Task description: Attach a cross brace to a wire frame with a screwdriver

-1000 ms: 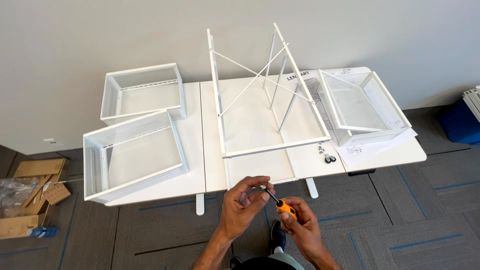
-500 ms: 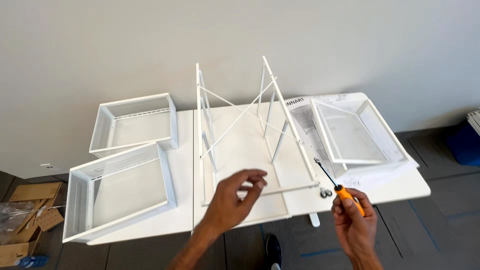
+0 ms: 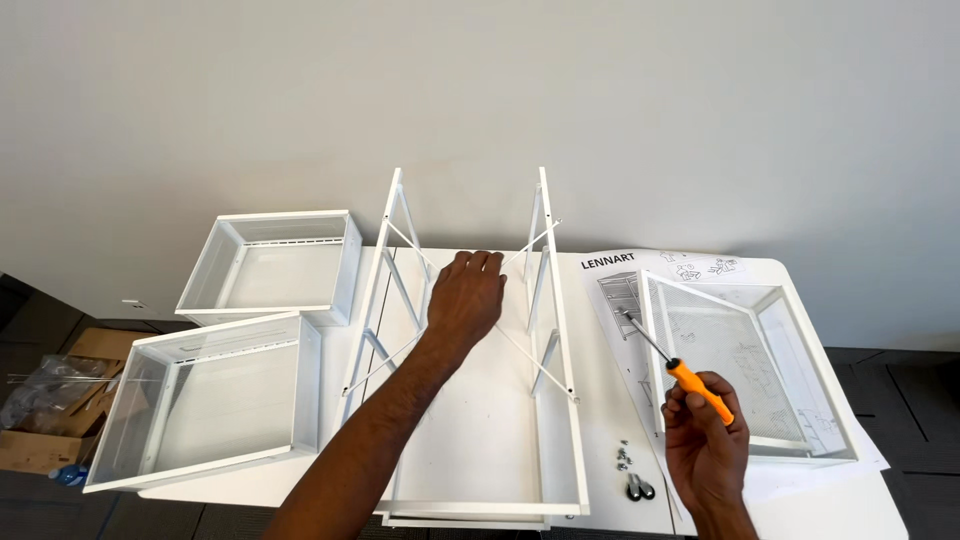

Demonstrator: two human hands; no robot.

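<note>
The person leans over a white table (image 3: 470, 440) with the left hand (image 3: 465, 292) stretched out over a white metal frame (image 3: 470, 340) that stands in the middle of it. The fingers are spread and loose, resting at the crossing of the thin diagonal braces — grasping nothing that I can see, more steadying than gripping. The right hand (image 3: 705, 440) is clenched around the orange handle of a screwdriver (image 3: 675, 367), its shaft pointing up and away toward the far left, over a mesh basket (image 3: 790, 330) on the right side of the table.

To my eye the frame wants a firm, flat press near that brace crossing so it does not rock, and the screwdriver tip is best brought in square to the screw head rather than at a slant — the thin braces look as if they would flex easily.

A few small screws (image 3: 624, 458) and dark fittings lie just beside the frame's near right corner. An instruction sheet (image 3: 610, 290) lies partly under the right basket. Two more white mesh baskets (image 3: 215, 400) sit on the left. Behind is a plain grey wall; on the floor to the left, cardboard (image 3: 40, 445) and clear plastic wrapping.
</note>
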